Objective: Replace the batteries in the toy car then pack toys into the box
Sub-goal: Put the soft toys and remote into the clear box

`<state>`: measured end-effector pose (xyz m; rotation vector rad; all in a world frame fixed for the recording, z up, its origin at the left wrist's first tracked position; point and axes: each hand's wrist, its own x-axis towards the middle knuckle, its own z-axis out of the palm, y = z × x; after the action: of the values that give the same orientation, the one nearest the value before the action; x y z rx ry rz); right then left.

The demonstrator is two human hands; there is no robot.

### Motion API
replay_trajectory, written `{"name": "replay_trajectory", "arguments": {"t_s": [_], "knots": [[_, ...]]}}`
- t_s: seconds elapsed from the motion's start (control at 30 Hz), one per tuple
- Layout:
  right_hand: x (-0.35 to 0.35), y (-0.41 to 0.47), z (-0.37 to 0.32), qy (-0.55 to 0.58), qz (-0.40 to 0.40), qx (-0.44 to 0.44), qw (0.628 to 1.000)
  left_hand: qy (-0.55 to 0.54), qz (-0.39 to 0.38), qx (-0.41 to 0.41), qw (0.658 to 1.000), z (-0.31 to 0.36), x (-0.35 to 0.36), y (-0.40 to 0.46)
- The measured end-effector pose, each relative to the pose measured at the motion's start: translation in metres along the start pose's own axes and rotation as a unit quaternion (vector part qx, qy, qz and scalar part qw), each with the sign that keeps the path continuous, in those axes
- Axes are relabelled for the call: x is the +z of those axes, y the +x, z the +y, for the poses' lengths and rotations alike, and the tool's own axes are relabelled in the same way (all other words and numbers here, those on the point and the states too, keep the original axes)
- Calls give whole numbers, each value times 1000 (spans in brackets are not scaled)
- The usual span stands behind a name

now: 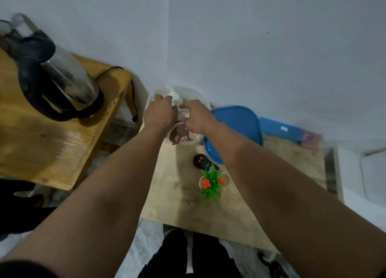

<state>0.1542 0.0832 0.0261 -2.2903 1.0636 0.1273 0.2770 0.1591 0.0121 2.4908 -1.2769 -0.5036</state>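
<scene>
A clear plastic box (199, 98) stands at the far end of the low wooden table (240, 206), against the wall corner. Both my hands reach into it. My left hand (160, 113) and my right hand (197, 115) both pinch a white toy (175, 95) at the top of the box. A brown and pink plush toy (180, 134) lies in the near part of the box. The box's blue lid (236, 129) rests just right of it. A black remote control (202, 161) with red buttons lies on the table. No toy car is visible.
A small artificial plant (212, 182) with orange flowers stands near the remote. A steel electric kettle (60, 77) sits on a higher wooden table (41, 144) at the left, its cord hanging off the edge. A blue flat pack (279, 128) lies by the wall.
</scene>
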Motion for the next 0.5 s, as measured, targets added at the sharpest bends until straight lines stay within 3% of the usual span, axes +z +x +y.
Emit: {"name": "replay_trajectory", "arguments": {"t_s": [0.13, 0.3, 0.5], "knots": [[-3, -15, -4, -20, 32, -13, 999, 7, 46, 23, 999, -1, -10, 2], [-3, -36, -4, -30, 47, -40, 998, 29, 39, 27, 998, -15, -6, -6], [3, -58, 13, -80, 25, 5, 996, 42, -53, 87, 994, -27, -4, -25]]}}
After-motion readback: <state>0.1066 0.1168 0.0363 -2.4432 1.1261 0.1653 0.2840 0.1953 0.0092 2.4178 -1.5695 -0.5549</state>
